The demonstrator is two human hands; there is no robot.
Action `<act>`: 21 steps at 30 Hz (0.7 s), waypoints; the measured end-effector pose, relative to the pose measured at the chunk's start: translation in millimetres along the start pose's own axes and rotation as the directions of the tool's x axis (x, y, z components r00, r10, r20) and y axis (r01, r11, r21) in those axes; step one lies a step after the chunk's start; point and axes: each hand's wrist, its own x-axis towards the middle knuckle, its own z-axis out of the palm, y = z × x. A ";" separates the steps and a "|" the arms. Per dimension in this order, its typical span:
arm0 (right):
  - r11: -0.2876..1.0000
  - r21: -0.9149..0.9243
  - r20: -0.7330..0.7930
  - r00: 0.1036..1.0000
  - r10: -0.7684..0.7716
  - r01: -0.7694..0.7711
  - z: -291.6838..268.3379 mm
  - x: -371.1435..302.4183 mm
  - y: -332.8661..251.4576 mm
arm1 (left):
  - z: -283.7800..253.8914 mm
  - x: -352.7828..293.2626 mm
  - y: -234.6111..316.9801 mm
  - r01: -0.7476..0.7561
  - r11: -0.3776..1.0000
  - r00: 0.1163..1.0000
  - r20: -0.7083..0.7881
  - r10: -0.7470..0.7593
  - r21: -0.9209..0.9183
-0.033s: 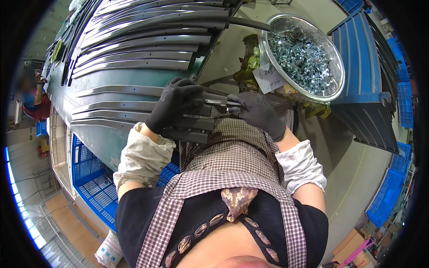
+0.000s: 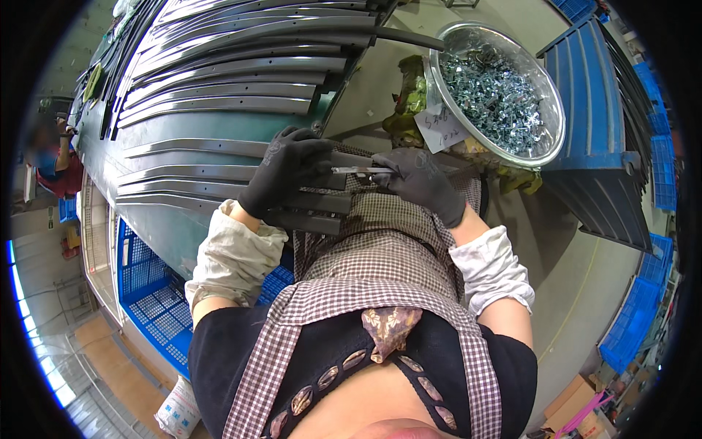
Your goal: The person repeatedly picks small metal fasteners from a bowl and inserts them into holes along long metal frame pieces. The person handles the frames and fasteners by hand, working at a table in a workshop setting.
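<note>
My left hand [image 2: 292, 164], in a dark glove, is closed over one of several long dark strips [image 2: 197, 148]. Their ends reach past the table's near edge toward my checked apron [image 2: 380, 249]. Close beside it, my right hand [image 2: 420, 183], also gloved, grips a thin silver metal piece [image 2: 362, 170]. That piece points left to my left fingers; its exact kind is hard to make out. At the upper right stands a round metal basin [image 2: 552, 135] full of small shiny metal clips [image 2: 490, 99].
More dark strips [image 2: 227, 73] lie in rows on the green table [image 2: 146, 227]. A blue plastic crate [image 2: 150, 300] sits below it. A handwritten paper tag [image 2: 439, 130] hangs by the basin; a large blue bin [image 2: 585, 95] stands to its right. Another person [image 2: 55, 161] is at far left.
The silver piece in my right hand has turned slightly and shows more plainly between my hands. My left hand has hardly moved.
</note>
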 end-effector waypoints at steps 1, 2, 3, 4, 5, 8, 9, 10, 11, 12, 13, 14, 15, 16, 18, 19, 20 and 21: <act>1.000 0.012 0.031 0.999 -0.005 0.004 -1.1 7.7 4.1 | 0.9 0.9 -1.0 -0.004 1.000 1.000 -0.005 0.004 -0.006; 1.000 0.024 0.062 0.998 -0.010 0.008 -1.8 14.5 6.1 | 0.6 1.5 -2.2 -0.003 1.000 1.000 0.000 0.003 -0.008; 0.993 0.119 0.037 0.999 0.023 -0.027 1.5 21.0 4.7 | -0.2 1.9 -3.6 -0.002 1.000 1.000 0.005 0.002 -0.011; 0.998 0.049 0.055 0.998 0.039 -0.042 0.9 21.6 5.1 | -1.1 2.4 -4.9 0.000 1.000 1.000 0.006 0.001 -0.012; 0.998 -0.022 0.072 0.996 0.057 -0.055 0.4 21.9 5.6 | -1.9 2.6 -5.4 0.011 1.000 1.000 0.016 -0.010 -0.011; 0.979 -0.008 0.032 0.979 0.202 -0.202 3.9 9.4 9.9 | -3.1 1.7 -7.2 0.010 1.000 1.000 0.025 -0.010 0.001; 0.963 0.038 0.009 0.964 0.266 -0.266 5.2 0.0 12.1 | -1.9 1.5 -7.6 -0.013 1.000 1.000 0.010 0.013 0.011; 0.973 0.046 -0.056 0.972 0.230 -0.227 3.8 -10.9 14.3 | -1.3 1.6 -7.3 -0.035 0.999 0.999 -0.006 0.035 0.023; 0.981 0.048 -0.115 0.974 0.194 -0.189 0.6 -24.0 16.5 | -0.1 1.3 -6.4 -0.031 0.999 0.999 -0.021 0.031 0.019; 0.987 0.047 -0.174 0.972 0.157 -0.151 -1.4 -34.1 17.0 | 0.0 1.1 -4.6 -0.027 1.000 0.999 -0.036 0.027 0.015; 0.987 0.046 -0.142 0.977 0.158 -0.153 -3.2 -42.4 14.9 | 1.6 0.3 -2.4 -0.021 1.000 0.998 -0.052 0.021 0.007; 0.987 0.045 -0.109 0.981 0.159 -0.155 -5.0 -49.5 12.5 | 2.9 -0.5 -2.1 0.002 1.000 0.999 -0.045 -0.002 0.003; 0.987 0.045 -0.076 0.984 0.160 -0.156 -6.4 -53.8 11.2 | 3.6 -1.2 -3.1 0.025 1.000 0.999 -0.039 -0.025 0.000; 0.987 -0.002 -0.066 0.985 0.161 -0.161 -6.5 -53.8 10.4 | 3.5 -0.5 -4.0 0.042 0.999 0.999 -0.032 -0.042 0.000; 0.981 -0.095 -0.046 0.986 0.163 -0.167 -4.6 -50.6 8.5 | 4.7 -0.9 -3.6 0.033 0.999 0.999 -0.032 -0.034 -0.006; 0.986 -0.091 -0.029 0.990 0.139 -0.141 -3.7 -47.2 9.5 | 3.3 -0.3 -4.6 0.029 1.000 0.999 -0.031 -0.029 -0.006; 0.990 -0.086 -0.012 0.993 0.115 -0.116 -3.0 -43.4 11.4 | 2.3 0.8 -5.9 0.010 1.000 1.000 -0.018 -0.010 -0.008; 0.993 -0.082 0.005 0.996 0.091 -0.090 -2.0 -39.9 12.2 | 1.3 2.3 -7.4 -0.008 1.000 1.000 -0.006 0.008 -0.011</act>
